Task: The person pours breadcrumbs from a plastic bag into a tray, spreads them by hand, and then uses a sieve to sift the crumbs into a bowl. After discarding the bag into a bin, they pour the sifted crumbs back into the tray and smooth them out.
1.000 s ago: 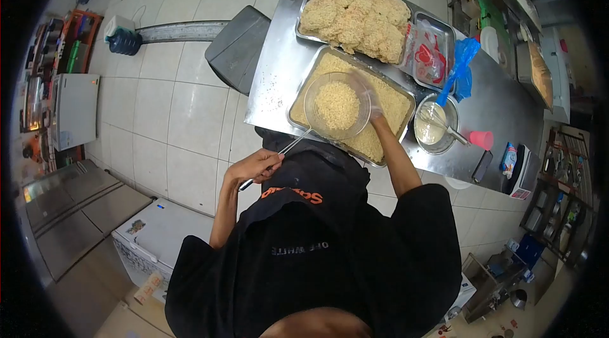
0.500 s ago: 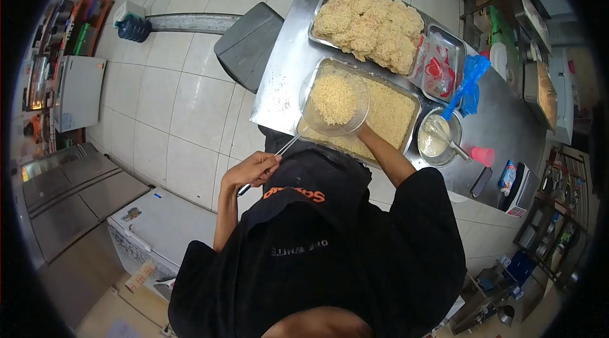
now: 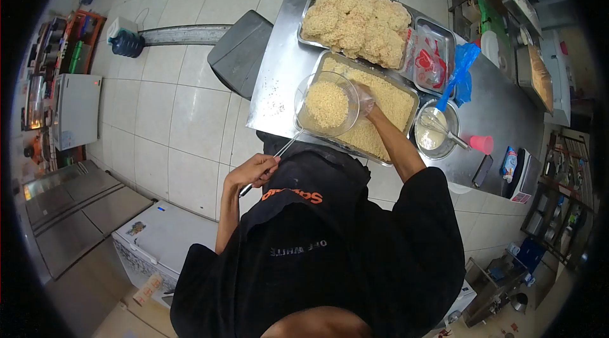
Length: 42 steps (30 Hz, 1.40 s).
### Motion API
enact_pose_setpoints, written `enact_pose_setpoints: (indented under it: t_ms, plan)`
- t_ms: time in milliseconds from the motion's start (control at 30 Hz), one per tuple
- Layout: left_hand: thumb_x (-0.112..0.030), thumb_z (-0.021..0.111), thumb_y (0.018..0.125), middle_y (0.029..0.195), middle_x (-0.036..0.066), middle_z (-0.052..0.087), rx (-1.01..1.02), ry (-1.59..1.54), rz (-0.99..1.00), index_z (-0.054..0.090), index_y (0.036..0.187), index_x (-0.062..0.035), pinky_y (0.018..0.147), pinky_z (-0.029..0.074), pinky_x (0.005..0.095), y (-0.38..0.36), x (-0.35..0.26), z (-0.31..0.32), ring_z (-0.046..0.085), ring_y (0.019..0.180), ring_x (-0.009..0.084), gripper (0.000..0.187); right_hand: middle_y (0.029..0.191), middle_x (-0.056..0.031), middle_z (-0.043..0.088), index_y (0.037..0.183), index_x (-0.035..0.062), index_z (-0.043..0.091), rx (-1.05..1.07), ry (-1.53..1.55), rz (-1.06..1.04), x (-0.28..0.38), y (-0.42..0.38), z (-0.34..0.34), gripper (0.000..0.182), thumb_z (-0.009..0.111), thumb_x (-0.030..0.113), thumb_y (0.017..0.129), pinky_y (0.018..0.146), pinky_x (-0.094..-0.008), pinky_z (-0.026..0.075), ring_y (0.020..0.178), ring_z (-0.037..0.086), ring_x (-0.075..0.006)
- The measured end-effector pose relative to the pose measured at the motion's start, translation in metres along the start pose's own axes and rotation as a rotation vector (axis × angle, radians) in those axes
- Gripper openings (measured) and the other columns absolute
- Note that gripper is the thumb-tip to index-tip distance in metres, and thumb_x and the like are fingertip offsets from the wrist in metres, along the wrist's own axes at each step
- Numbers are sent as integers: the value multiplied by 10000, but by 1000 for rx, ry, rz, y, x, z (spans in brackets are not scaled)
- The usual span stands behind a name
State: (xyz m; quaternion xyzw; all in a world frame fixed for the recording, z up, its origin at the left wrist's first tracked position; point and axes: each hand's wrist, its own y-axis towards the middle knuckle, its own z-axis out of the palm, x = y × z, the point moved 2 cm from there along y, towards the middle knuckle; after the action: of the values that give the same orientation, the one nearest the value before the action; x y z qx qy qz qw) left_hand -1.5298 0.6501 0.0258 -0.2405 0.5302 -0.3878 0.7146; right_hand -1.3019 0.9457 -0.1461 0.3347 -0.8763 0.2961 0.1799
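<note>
My left hand (image 3: 255,172) is closed round the handle of a wire sieve (image 3: 302,131). The sieve's round basket holds pale yellow crumbs (image 3: 327,104) and hangs over the left part of a metal tray of crumbs (image 3: 388,98). My right hand (image 3: 366,101), in a clear plastic glove, is at the right side of the basket, above the tray. Its fingers are partly hidden by the mesh, so their grip cannot be made out. Behind this tray, another tray is piled with crumb-coated pieces (image 3: 355,22).
Right of the trays are a metal tray with a red and clear plastic bag (image 3: 429,62), a blue bag (image 3: 464,71), a bowl of batter with a whisk (image 3: 432,132), a pink cup (image 3: 482,144) and a phone (image 3: 483,170). A grey bin (image 3: 242,52) stands left of the table.
My right hand has come up from behind the sieve's lower right side to its right edge, and the glove now shows. The whole view has shifted slightly.
</note>
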Motion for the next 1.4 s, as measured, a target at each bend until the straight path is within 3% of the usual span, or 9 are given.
enact_pose_setpoints:
  t_ms: [233, 267, 367, 567, 600, 900, 967, 1033, 1400]
  plan:
    - [-367, 419, 970, 486, -67, 310, 88, 7, 5, 396, 667, -116, 314, 203, 207, 44, 16, 2, 267, 358, 32, 394, 897, -132, 640, 986, 66, 632, -589, -76, -196, -36, -60, -43, 362, 716, 254, 688, 714, -372, 489, 787, 614, -307]
    - [-369, 419, 969, 486, -68, 310, 91, 23, 10, 396, 667, -116, 314, 205, 206, 51, 17, 3, 267, 359, 32, 394, 893, -127, 638, 990, 79, 627, -529, 13, -56, -30, -72, -56, 387, 740, 254, 664, 720, -375, 493, 808, 616, -302]
    - [-376, 423, 966, 488, -72, 307, 107, 56, 16, 393, 666, -122, 317, 209, 202, 68, 13, 12, 270, 366, 30, 394, 873, -131, 632, 1019, 95, 610, -606, 35, -107, -5, -89, -64, 401, 719, 313, 701, 717, -382, 501, 820, 617, -303]
    - [-377, 442, 959, 495, -79, 300, 134, 63, -8, 385, 669, -129, 320, 201, 204, 87, 0, 24, 278, 373, 24, 386, 1083, -149, 591, 1133, 107, 571, -314, -99, 53, 68, -85, -35, 514, 638, 459, 765, 818, -397, 492, 975, 590, -319]
    - [-374, 443, 959, 495, -79, 301, 130, 56, -5, 387, 669, -128, 319, 200, 204, 87, -2, 23, 278, 372, 24, 384, 1137, -159, 560, 1165, 101, 550, -435, -243, -62, 61, -86, -19, 481, 613, 411, 802, 900, -392, 454, 1067, 544, -310]
    - [-365, 447, 957, 480, -66, 305, 65, 26, 71, 377, 652, -110, 313, 216, 205, 38, -18, 12, 287, 359, 32, 404, 1367, -122, 397, 1343, 57, 383, -555, -25, 1, -14, -147, -25, 516, 520, 286, 901, 986, -337, 405, 1217, 452, -248]
    - [-363, 442, 961, 486, -69, 306, 52, 26, 75, 380, 653, -110, 318, 206, 205, 33, -23, 11, 279, 367, 31, 404, 1427, -133, 333, 1362, 54, 364, -423, 423, -118, -25, -138, 26, 632, 535, 417, 874, 1039, -420, 349, 1308, 343, -286]
    - [-364, 443, 962, 488, -71, 304, 42, 23, 87, 384, 657, -109, 322, 201, 205, 26, -29, 10, 274, 372, 31, 402, 1440, -142, 310, 1373, 53, 348, -295, -511, -192, 5, -129, 46, 703, 546, 476, 848, 1050, -455, 330, 1313, 328, -313]
    - [-376, 447, 962, 478, -68, 280, -32, 57, 103, 401, 645, -107, 316, 175, 209, 8, -42, 15, 240, 352, 36, 418, 1348, -159, 396, 1325, 79, 394, 61, 105, -419, 56, -49, 68, 651, 536, 482, 833, 1011, -433, 364, 1211, 410, -343]
